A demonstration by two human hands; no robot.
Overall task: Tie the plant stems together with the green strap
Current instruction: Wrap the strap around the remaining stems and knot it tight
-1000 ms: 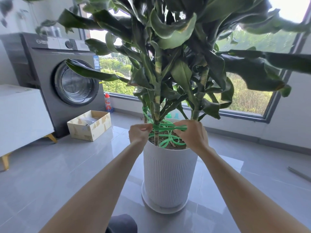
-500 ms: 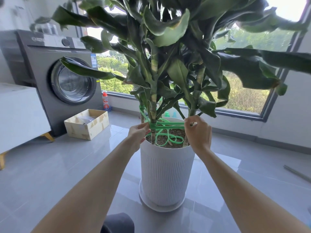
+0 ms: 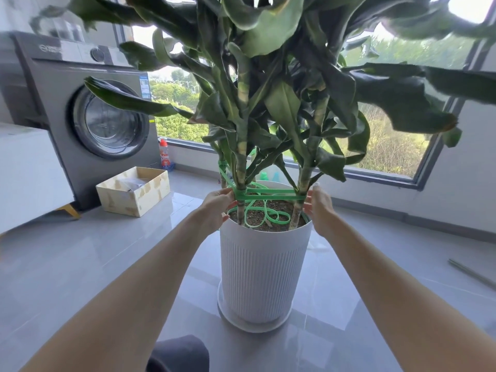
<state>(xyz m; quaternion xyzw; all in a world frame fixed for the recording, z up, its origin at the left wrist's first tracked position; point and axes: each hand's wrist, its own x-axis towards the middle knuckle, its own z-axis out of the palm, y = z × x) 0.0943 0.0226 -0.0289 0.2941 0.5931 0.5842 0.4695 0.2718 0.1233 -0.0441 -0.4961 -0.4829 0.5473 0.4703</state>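
Note:
The plant stands in a white ribbed pot (image 3: 263,264) with a left stem (image 3: 241,157), a right stem (image 3: 307,173) and a thinner stem (image 3: 222,167) behind. The green strap (image 3: 271,196) runs taut from the left stem to the right one, climbs to the back stem, and its slack lies in loops on the soil. My left hand (image 3: 216,208) pinches the strap where it wraps the left stem. My right hand (image 3: 319,208) has straight fingers against the right stem at the strap's height.
A grey washing machine (image 3: 88,116) stands at the left with an open cardboard box (image 3: 134,194) before it. A white cabinet (image 3: 26,178) is at the far left, a bottle (image 3: 163,157) under the window. A thin rod (image 3: 472,275) lies on the floor at right. Long leaves overhang the hands.
My hands have spread apart. The right hand moved from the middle of the strap out to the right stem and its fingers straightened. The strap now lies taut between both stems.

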